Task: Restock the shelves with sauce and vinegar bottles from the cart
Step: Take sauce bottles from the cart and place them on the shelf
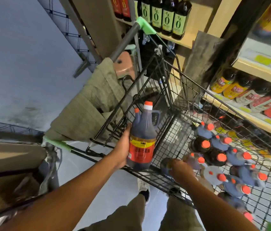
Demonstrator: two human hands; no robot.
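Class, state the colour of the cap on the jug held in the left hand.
Orange-red cap on the jug; head view.

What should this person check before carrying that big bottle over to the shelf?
1. Grip of the left hand around the big bottle: ok.
2. Its orange cap is on: ok.
3. Bottle roughly upright, above the cart: ok.
4. Hold of the right hand on a second bottle in the cart: cannot tell, blurred.
5. Free gap on the shelf: cannot tell.
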